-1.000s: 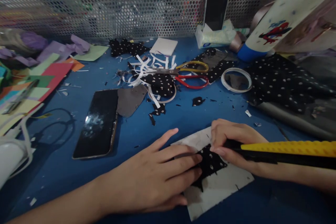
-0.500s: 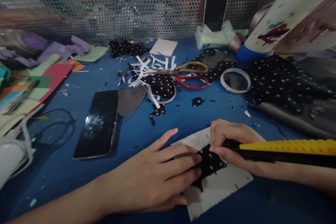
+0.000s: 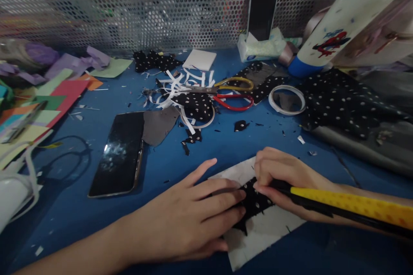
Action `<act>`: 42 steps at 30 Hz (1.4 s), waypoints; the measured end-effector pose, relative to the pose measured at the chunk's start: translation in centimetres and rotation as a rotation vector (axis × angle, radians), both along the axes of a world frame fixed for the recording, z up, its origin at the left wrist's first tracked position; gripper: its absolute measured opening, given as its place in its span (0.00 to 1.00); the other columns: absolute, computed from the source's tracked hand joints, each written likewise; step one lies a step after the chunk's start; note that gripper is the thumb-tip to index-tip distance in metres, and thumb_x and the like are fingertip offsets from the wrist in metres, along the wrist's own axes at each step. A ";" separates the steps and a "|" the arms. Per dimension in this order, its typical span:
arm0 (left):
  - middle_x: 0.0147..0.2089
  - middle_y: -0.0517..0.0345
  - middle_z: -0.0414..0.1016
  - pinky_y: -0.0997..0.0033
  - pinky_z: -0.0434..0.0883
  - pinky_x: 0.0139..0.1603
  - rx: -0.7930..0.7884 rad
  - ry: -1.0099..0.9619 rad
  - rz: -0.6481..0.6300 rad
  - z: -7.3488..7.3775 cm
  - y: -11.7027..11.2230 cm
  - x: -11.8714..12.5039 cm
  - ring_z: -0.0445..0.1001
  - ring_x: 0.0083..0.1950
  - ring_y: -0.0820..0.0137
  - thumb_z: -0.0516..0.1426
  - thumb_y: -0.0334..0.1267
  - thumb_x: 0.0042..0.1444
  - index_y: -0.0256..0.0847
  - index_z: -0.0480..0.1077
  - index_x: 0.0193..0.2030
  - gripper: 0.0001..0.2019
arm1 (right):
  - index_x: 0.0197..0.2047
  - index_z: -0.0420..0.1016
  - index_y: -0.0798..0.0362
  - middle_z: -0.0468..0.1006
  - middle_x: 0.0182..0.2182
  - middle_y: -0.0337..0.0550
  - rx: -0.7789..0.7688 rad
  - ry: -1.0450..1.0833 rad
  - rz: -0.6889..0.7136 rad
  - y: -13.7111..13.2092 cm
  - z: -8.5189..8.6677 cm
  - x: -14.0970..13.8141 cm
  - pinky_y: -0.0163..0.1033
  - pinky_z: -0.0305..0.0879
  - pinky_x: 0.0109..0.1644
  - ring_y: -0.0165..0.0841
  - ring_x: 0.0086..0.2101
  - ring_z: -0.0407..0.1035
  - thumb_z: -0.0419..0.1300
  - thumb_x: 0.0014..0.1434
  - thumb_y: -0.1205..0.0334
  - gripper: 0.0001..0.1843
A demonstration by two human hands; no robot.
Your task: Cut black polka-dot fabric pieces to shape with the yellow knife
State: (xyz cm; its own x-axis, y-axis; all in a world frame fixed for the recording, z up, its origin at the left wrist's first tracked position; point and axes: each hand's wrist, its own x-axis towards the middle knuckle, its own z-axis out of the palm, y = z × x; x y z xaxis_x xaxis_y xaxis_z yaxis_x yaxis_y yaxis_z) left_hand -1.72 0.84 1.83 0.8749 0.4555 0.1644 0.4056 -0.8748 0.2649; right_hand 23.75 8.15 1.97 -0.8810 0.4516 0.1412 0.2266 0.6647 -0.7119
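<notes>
My left hand (image 3: 206,212) lies with fingers spread, its fingertips pressing on a piece of black dotted fabric (image 3: 253,200). Beneath the fabric is a white card (image 3: 267,232), set at a slant on the blue tabletop. My right hand (image 3: 284,174) is closed around what looks like a utility knife (image 3: 348,208) with a yellow and black handle. It holds the knife low at the fabric's right edge; the fingers hide the blade. The handle points away to the right.
Scissors (image 3: 226,90) lie on white paper strips and fabric scraps. Left of them are a phone (image 3: 118,154) and coloured papers (image 3: 64,99). To the right are a tape roll (image 3: 287,99), dotted cloth (image 3: 348,99) and a leaning bottle (image 3: 345,21). Another phone (image 3: 264,4) stands against the mesh.
My right hand has shifted slightly left over the fabric, and the back end of the knife handle has swung down. My left hand stays in place.
</notes>
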 end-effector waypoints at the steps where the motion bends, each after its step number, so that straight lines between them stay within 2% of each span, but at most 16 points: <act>1: 0.62 0.55 0.69 0.51 0.27 0.73 0.003 0.000 -0.003 0.0 0.0 0.0 0.60 0.67 0.64 0.50 0.42 0.67 0.37 0.67 0.59 0.18 | 0.29 0.59 0.52 0.66 0.25 0.38 0.002 0.011 -0.007 0.0 0.1 0.0 0.39 0.54 0.35 0.31 0.29 0.60 0.53 0.62 0.68 0.09; 3: 0.62 0.55 0.69 0.51 0.28 0.73 0.005 0.008 -0.001 0.0 0.0 0.0 0.61 0.66 0.64 0.51 0.42 0.67 0.37 0.67 0.59 0.18 | 0.29 0.61 0.52 0.66 0.25 0.38 -0.081 0.023 -0.029 0.2 0.2 0.0 0.38 0.54 0.34 0.31 0.29 0.60 0.54 0.63 0.67 0.10; 6: 0.63 0.56 0.67 0.51 0.27 0.73 0.002 0.024 -0.001 0.0 0.0 0.0 0.59 0.67 0.64 0.51 0.42 0.67 0.37 0.66 0.60 0.18 | 0.29 0.65 0.53 0.65 0.24 0.36 -0.423 0.074 -0.146 0.7 0.0 0.3 0.35 0.54 0.30 0.28 0.26 0.60 0.57 0.64 0.61 0.11; 9: 0.64 0.57 0.66 0.51 0.25 0.72 -0.006 0.038 -0.009 0.0 0.0 0.0 0.58 0.68 0.64 0.51 0.42 0.67 0.38 0.66 0.60 0.18 | 0.30 0.66 0.54 0.65 0.24 0.35 -0.740 0.357 -0.303 1.5 -0.4 0.6 0.34 0.49 0.26 0.25 0.23 0.56 0.58 0.64 0.56 0.13; 11: 0.64 0.57 0.66 0.51 0.24 0.72 -0.007 0.049 -0.014 0.1 0.0 0.0 0.58 0.68 0.64 0.51 0.42 0.67 0.38 0.66 0.60 0.18 | 0.28 0.65 0.54 0.63 0.23 0.34 -0.878 0.519 -0.371 2.0 -0.5 0.7 0.34 0.46 0.24 0.25 0.21 0.52 0.58 0.63 0.56 0.14; 13: 0.64 0.56 0.67 0.51 0.25 0.72 0.006 0.044 -0.010 0.1 0.0 0.1 0.59 0.68 0.65 0.51 0.42 0.67 0.37 0.67 0.59 0.17 | 0.27 0.65 0.54 0.59 0.21 0.33 -0.954 0.583 -0.407 2.2 -0.5 0.7 0.34 0.45 0.23 0.25 0.21 0.49 0.56 0.64 0.57 0.15; 15: 0.62 0.55 0.69 0.52 0.29 0.73 0.015 0.031 0.000 0.2 -0.1 0.2 0.61 0.67 0.64 0.52 0.41 0.66 0.37 0.68 0.57 0.16 | 0.26 0.65 0.54 0.57 0.19 0.33 -0.947 0.592 -0.412 2.1 -0.6 0.6 0.34 0.45 0.23 0.26 0.21 0.50 0.55 0.65 0.58 0.16; 18: 0.60 0.53 0.71 0.52 0.35 0.74 0.019 0.016 0.021 0.3 -0.2 0.3 0.63 0.65 0.65 0.53 0.40 0.65 0.38 0.68 0.55 0.15 | 0.23 0.66 0.55 0.59 0.20 0.35 -0.856 0.561 -0.365 1.7 -0.6 0.6 0.34 0.45 0.22 0.26 0.21 0.53 0.55 0.64 0.55 0.20; 22: 0.58 0.50 0.72 0.52 0.36 0.73 0.053 -0.004 0.036 0.2 -0.1 -0.1 0.64 0.65 0.65 0.53 0.39 0.66 0.37 0.67 0.57 0.15 | 0.23 0.69 0.57 0.62 0.21 0.36 -0.710 0.408 -0.276 1.3 -0.5 0.7 0.31 0.49 0.20 0.24 0.21 0.55 0.57 0.63 0.52 0.21; 26: 0.59 0.49 0.69 0.48 0.41 0.73 0.031 -0.039 0.109 -0.1 0.5 -1.0 0.64 0.64 0.66 0.51 0.34 0.66 0.37 0.64 0.60 0.17 | 0.28 0.70 0.58 0.69 0.24 0.37 -0.592 0.185 0.010 1.2 0.1 0.6 0.29 0.57 0.25 0.24 0.23 0.61 0.60 0.62 0.57 0.15; 29: 0.63 0.49 0.64 0.47 0.49 0.71 -0.075 -0.092 0.183 -0.3 0.7 -1.4 0.62 0.65 0.67 0.49 0.30 0.66 0.40 0.61 0.62 0.19 | 0.29 0.69 0.58 0.69 0.23 0.37 -0.596 0.170 0.136 1.1 0.4 0.6 0.30 0.57 0.27 0.24 0.24 0.62 0.61 0.61 0.58 0.13; 32: 0.63 0.51 0.62 0.53 0.60 0.67 -0.180 -0.220 0.290 -0.2 0.4 -1.3 0.60 0.66 0.66 0.48 0.29 0.66 0.44 0.63 0.61 0.18 | 0.27 0.69 0.58 0.68 0.22 0.37 -0.641 0.248 0.097 1.1 0.1 0.6 0.32 0.53 0.25 0.25 0.23 0.61 0.59 0.62 0.54 0.17; 34: 0.62 0.51 0.62 0.57 0.66 0.62 -0.247 -0.300 0.360 0.1 0.2 -1.0 0.63 0.64 0.66 0.48 0.29 0.66 0.45 0.65 0.59 0.17 | 0.22 0.66 0.56 0.63 0.20 0.36 -0.617 0.374 0.026 1.1 -0.3 0.6 0.34 0.52 0.26 0.26 0.23 0.58 0.55 0.64 0.52 0.23; 37: 0.60 0.50 0.62 0.58 0.68 0.59 -0.272 -0.342 0.403 0.4 0.2 -0.6 0.64 0.61 0.65 0.48 0.30 0.66 0.44 0.66 0.57 0.16 | 0.17 0.59 0.54 0.56 0.17 0.34 -0.548 0.487 -0.053 1.1 -0.7 0.6 0.36 0.49 0.28 0.27 0.23 0.54 0.50 0.67 0.51 0.28; 40: 0.60 0.51 0.62 0.57 0.66 0.60 -0.264 -0.335 0.403 0.3 0.5 -0.6 0.63 0.62 0.63 0.49 0.29 0.65 0.45 0.67 0.56 0.16 | 0.16 0.59 0.54 0.57 0.16 0.34 -0.517 0.421 -0.056 1.5 -0.5 0.8 0.37 0.49 0.28 0.27 0.22 0.53 0.48 0.67 0.49 0.30; 42: 0.60 0.51 0.61 0.57 0.65 0.61 -0.258 -0.335 0.405 0.1 0.5 -0.6 0.63 0.61 0.63 0.50 0.29 0.64 0.46 0.68 0.56 0.16 | 0.15 0.62 0.55 0.60 0.16 0.35 -0.482 0.301 -0.048 2.0 0.1 1.1 0.36 0.50 0.28 0.26 0.22 0.55 0.50 0.67 0.49 0.30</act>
State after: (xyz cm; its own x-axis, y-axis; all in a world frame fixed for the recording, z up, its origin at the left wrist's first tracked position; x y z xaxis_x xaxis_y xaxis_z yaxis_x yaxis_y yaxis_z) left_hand -2.33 1.38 1.97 0.5421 0.8049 0.2415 0.5513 -0.5575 0.6206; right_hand 24.84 10.20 2.11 -0.8109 0.5655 0.1507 -0.0113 0.2424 -0.9701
